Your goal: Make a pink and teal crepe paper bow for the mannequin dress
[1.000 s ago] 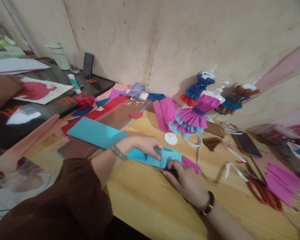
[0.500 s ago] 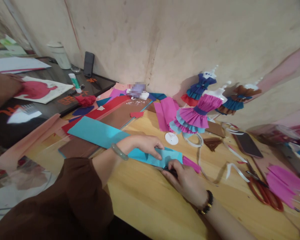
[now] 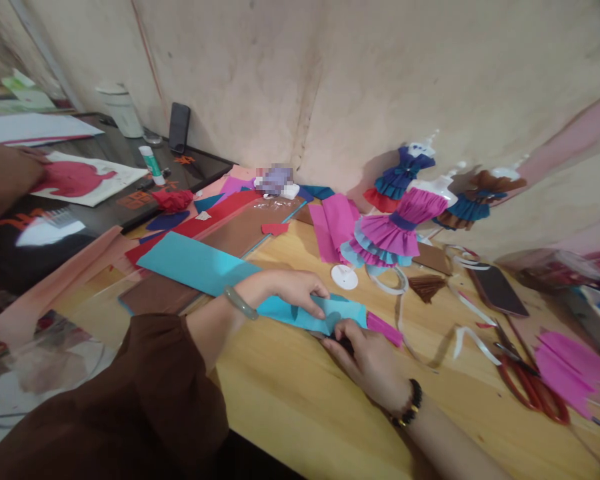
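A long strip of light blue crepe paper (image 3: 197, 261) lies slanted across the wooden table. My left hand (image 3: 297, 292) rests on its right part, thumb and forefinger apart, touching the paper. Along the near edge of the strip, my right hand (image 3: 373, 367) is closed around a small dark-handled knife (image 3: 317, 335); its grey blade points left, low by the paper's edge. Most of the handle is hidden by my fingers. A magenta paper piece (image 3: 384, 329) sticks out beyond the right end of the blue strip.
Behind stand small dress forms in crepe paper, the nearest a pink dress (image 3: 420, 217). To the right lie orange-handled scissors (image 3: 535, 393), a phone (image 3: 497, 288) and a roll of white tape (image 3: 387, 280). Another person's hand (image 3: 10, 177) is at the dark table, far left.
Almost nothing differs. The whole view has shifted very slightly, and both hands keep their places on the blue paper.
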Available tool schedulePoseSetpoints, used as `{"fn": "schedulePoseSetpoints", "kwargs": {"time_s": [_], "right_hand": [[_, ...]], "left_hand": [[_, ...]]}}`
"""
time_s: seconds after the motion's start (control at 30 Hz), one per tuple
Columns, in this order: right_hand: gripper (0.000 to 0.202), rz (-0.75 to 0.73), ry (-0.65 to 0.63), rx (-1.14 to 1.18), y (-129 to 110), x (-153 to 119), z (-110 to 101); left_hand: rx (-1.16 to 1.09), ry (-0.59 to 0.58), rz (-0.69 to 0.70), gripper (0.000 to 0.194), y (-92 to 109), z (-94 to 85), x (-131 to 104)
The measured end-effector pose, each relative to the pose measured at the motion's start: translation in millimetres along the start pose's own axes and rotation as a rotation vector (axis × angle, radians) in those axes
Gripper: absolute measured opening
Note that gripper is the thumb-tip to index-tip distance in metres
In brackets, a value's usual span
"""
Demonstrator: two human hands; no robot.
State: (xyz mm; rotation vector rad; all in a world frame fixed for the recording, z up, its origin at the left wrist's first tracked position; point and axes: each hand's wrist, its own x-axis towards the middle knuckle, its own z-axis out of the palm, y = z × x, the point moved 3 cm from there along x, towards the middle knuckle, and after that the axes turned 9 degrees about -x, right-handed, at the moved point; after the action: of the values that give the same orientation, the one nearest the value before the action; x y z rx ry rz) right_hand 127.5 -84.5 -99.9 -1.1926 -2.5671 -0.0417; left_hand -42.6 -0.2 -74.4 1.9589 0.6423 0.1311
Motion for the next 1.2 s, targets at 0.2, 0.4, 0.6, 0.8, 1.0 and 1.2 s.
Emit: {"fn": "schedulePoseSetpoints", "kwargs": {"time_s": [0.2, 0.4, 0.6, 0.8, 1.0, 1.2], "right_hand": [[0.025, 0.003, -0.011, 0.004, -4.1, 1.5, -1.5], [0.026, -0.005, -0.001, 0.013, -5.0, 2.5, 0.2], [0.024, -0.008, -0.008, 0.006, -5.8, 4.5, 2.6], [0.024, 0.001, -0.001, 0.024, -9.4, 6.5, 2.1], [0.027, -0.013, 0.025, 0.013, -13.2, 9.3, 1.3], [0.027, -0.007, 0.030, 0.011, -16.4, 10.4, 1.0]], "left_hand": [[-0.008, -0.006, -0.005, 0.015, -0.2, 0.2, 0.0], [-0.004, -0.009, -0.025, 0.014, 0.5, 0.5, -0.2], [0.006, -0.004, -0.041, 0.010, 1.2, 0.1, -0.4], [0.002, 0.002, -0.056, 0.009, 1.6, 0.5, -1.4], [0.005, 0.013, -0.057, 0.009, 1.4, 0.3, -1.7], [0.005, 0.022, -0.058, 0.011, 0.1, 0.6, -1.2]]}}
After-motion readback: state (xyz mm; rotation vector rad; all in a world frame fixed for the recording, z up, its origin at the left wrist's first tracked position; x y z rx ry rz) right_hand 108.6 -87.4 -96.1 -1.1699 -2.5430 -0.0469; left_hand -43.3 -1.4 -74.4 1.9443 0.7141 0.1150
